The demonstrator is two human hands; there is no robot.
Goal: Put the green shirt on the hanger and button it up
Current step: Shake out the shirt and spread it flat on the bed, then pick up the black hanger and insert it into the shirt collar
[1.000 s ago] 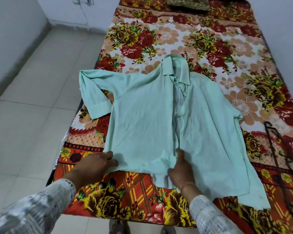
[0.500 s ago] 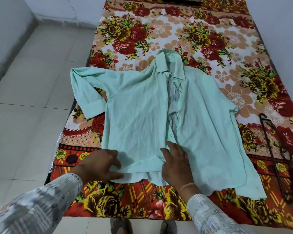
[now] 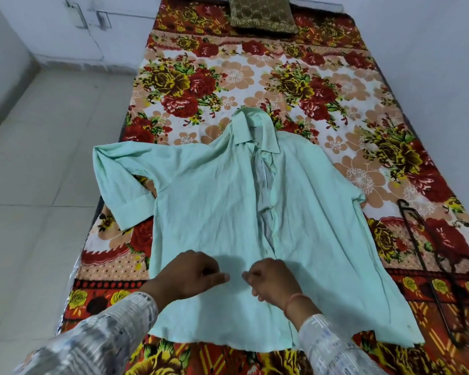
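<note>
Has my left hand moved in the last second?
Yes. The left hand moved rightward, from the green shirt's side edge toward its button placket.

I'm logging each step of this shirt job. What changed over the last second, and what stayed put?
The left hand and right hand left the hem and moved up onto the green shirt, on its lower front, closer together. Flat before, their fingers now curl and seem to pinch the cloth by the button strip. The shirt stayed spread on the bed, unbuttoned; the hanger stayed beside it, untouched.
</note>
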